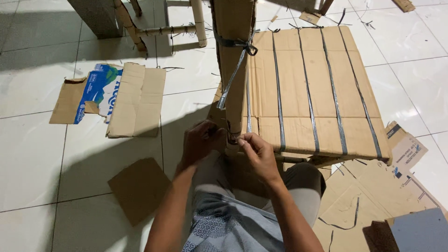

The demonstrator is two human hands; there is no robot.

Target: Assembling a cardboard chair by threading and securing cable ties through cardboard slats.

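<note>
Both hands, left hand (201, 141) and right hand (258, 154), pinch grey strap (233, 79) on cardboard post (234, 56).

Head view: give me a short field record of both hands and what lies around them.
left hand: grips the lower end of the cardboard post
right hand: pinches the grey strap at the post's base
panel: cardboard seat, bound with dark straps, beside the post
floor: white tiles, flattened box, cardboard scrap
</note>
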